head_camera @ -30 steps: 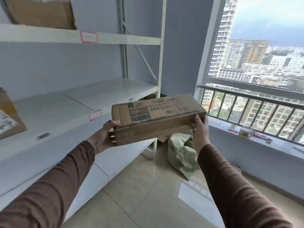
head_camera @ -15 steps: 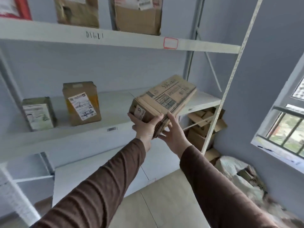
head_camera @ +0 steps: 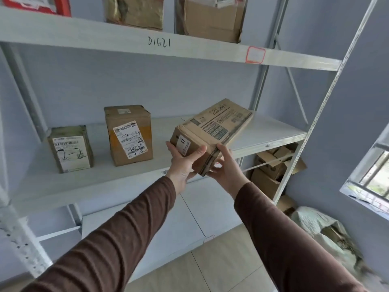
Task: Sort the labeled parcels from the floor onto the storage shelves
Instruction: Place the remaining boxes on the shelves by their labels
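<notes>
Both hands, left hand and right hand, grip the near end of the long parcel at frame centre; its unsupported far end could tip it loose.

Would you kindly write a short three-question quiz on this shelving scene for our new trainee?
1. True or false: both hands hold the long parcel.
2. How many parcels already stand on the middle shelf?
3. What is handwritten on the upper shelf edge? A) D1621 B) 2-2 C) 57

Key:
1. True: the left hand grips its labelled end and the right hand supports it from below.
2. Two: the small parcel and the taller parcel.
3. A.
</notes>
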